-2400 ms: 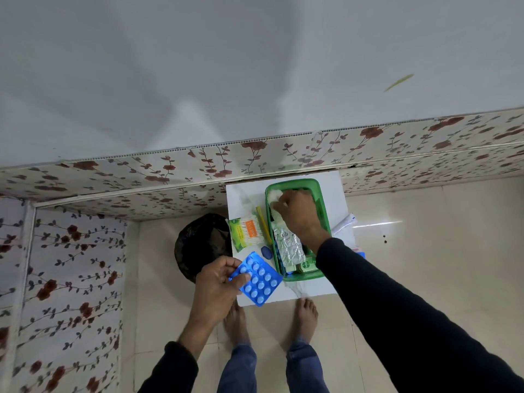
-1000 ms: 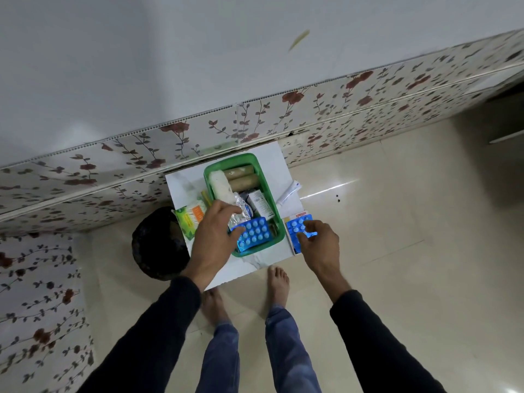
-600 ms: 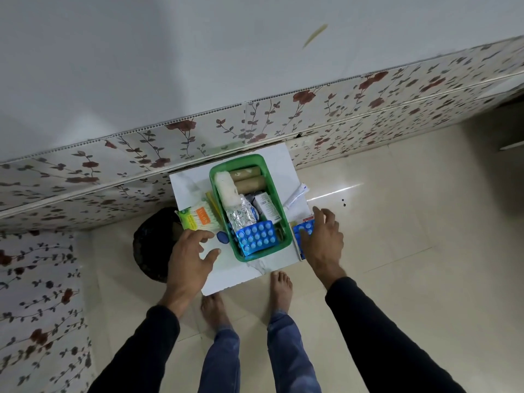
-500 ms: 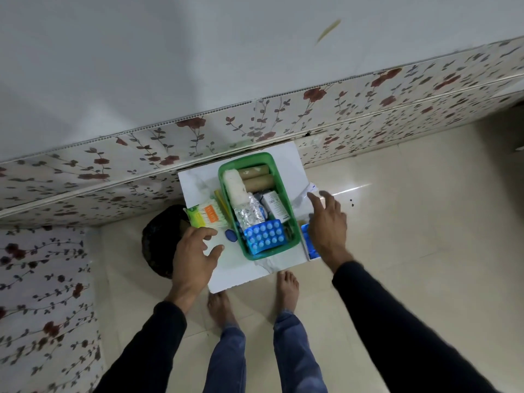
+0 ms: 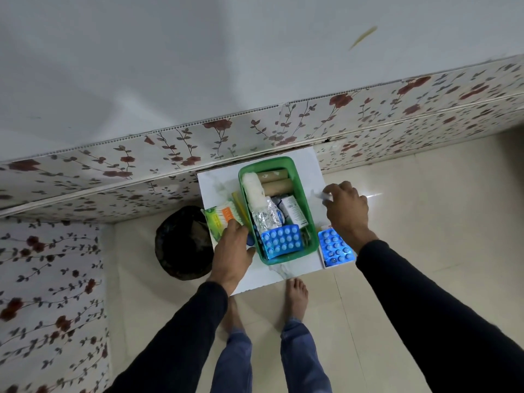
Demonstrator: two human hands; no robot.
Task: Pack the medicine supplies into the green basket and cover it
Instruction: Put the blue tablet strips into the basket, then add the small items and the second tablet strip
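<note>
The green basket (image 5: pixel 309 219) stands on a small white table (image 5: pixel 217 184). It holds a white gauze roll (image 5: pixel 253 188), two brown rolls (image 5: pixel 276 182), a foil pack (image 5: pixel 266 216), a white box (image 5: pixel 293 211) and a blue blister pack (image 5: pixel 280 241). A second blue blister pack (image 5: pixel 336 248) lies to the right of the basket. My right hand (image 5: pixel 346 215) is beside the basket's right wall, its fingertips pinched on a white paper packet (image 5: pixel 325 196). My left hand (image 5: pixel 231 255) lies to the left of the basket, its fingertips touching a green and orange packet (image 5: pixel 219 221).
A black bin (image 5: pixel 183 245) sits on the floor against the table's left side. The floral wall panel (image 5: pixel 255 129) runs right behind the table. My bare feet (image 5: pixel 296 296) stand at the table's front edge. Yellow sticks (image 5: pixel 239 205) lie along the basket's left wall.
My left hand put the blue blister pack into the basket, drew back, then reached to the green and orange packet. My right hand left the second blister pack and moved up to the white packet.
</note>
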